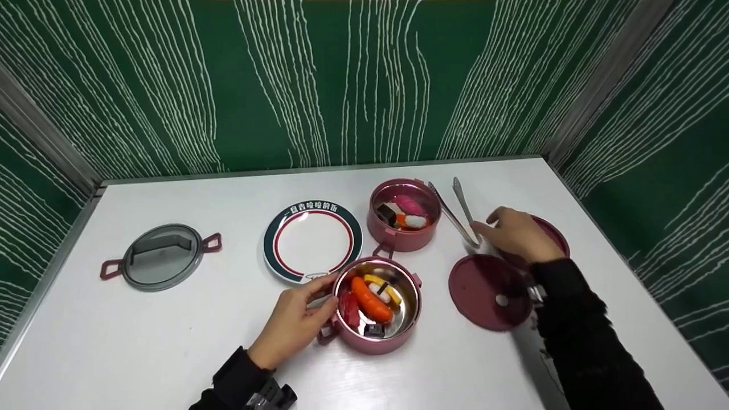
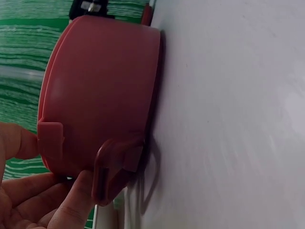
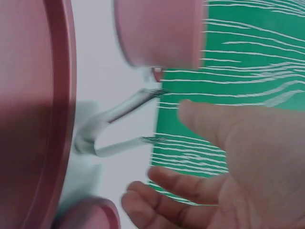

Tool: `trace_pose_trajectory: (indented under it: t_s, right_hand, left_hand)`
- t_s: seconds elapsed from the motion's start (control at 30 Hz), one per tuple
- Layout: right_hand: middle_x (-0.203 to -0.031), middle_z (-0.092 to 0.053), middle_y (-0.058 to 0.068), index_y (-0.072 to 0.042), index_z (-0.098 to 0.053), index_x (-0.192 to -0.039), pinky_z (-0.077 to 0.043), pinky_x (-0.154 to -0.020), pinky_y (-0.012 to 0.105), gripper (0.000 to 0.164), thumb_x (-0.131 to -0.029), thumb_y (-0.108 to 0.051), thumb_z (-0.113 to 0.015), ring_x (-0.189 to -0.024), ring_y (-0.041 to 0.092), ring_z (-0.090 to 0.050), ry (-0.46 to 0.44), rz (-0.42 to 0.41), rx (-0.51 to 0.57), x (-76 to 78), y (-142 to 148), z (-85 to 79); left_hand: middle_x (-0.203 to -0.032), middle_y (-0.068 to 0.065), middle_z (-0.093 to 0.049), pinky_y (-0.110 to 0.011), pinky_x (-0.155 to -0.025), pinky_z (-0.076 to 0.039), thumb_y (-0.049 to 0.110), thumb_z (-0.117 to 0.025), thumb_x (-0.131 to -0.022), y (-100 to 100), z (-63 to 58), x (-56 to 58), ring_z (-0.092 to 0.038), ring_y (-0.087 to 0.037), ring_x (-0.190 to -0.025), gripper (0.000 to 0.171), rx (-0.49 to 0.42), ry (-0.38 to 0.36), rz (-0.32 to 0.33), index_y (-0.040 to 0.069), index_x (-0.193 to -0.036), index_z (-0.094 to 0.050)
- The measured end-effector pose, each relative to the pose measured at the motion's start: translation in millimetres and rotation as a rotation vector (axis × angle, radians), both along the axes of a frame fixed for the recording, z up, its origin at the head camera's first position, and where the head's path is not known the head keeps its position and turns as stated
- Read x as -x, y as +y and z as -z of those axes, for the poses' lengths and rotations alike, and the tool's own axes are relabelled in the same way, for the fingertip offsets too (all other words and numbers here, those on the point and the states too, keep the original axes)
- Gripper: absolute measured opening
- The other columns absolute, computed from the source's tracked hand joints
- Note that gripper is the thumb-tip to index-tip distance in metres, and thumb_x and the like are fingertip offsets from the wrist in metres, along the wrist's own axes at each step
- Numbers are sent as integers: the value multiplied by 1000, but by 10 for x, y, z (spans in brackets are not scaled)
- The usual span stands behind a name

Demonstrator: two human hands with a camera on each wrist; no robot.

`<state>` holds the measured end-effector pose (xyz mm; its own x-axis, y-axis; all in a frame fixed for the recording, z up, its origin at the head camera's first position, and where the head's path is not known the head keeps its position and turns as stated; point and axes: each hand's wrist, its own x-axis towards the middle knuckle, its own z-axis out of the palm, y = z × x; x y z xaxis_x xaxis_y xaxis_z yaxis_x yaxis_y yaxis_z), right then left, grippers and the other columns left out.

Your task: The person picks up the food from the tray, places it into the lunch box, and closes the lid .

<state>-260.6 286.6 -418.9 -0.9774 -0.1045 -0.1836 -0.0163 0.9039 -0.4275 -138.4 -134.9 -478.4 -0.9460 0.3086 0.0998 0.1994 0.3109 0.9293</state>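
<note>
Your left hand [image 1: 296,319] holds the side of the near pot [image 1: 376,343], thumb and fingers against its pink outer wall at the rim, just beside a loop handle. Your right hand [image 1: 518,230] has its thumb and fingers spread, near the bent end of the metal tongs [image 3: 116,112]; your right wrist view shows a gap between them. The tongs lie with their arms parted. Inside the near pot you have an orange sausage [image 1: 371,302], a yellow-topped sushi piece [image 1: 379,292], a red piece [image 1: 349,309] and a small dark one [image 1: 374,330]. Just behind stands the far pot [image 1: 401,242], also holding sushi pieces. Under your right forearm's side lie two dark red lids [image 1: 478,290]. Left of the pots, a green-rimmed plate [image 1: 313,242] and, well apart, a glass lid [image 1: 162,267] rest on the white surface [image 1: 142,353].
</note>
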Motion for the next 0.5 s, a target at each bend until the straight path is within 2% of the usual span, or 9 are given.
trace_pose_trajectory:
  t_s: [0.17,0.33,0.5]
  right_hand:
    - [-97,-73,12,0,-70,-112,-48,-82,40,52,-106,-51,-62,-93,27,-65,80,-18,16,-330,250,40]
    - [-97,-74,11,2,-70,-117,-50,-81,40,48,-106,-44,-67,-93,25,-67,103,6,46,-607,444,161]
    - [-98,-75,10,1,-70,-116,-50,-80,38,47,-104,-44,-71,-91,22,-66,70,39,63,-768,533,263]
  left_hand:
    - [-144,-23,-68,-28,-94,-63,9,-65,-104,-6,-2,15,-69,-35,-130,43,18,-3,4,1,-147,-63]
    - [-141,-22,-69,-27,-92,-64,9,-64,-103,-36,-7,15,-71,-33,-126,42,33,-17,7,2,-145,-65]
    - [-139,-22,-71,-27,-91,-64,8,-65,-102,-90,-15,-4,-72,-32,-125,42,46,-33,0,3,-144,-67]
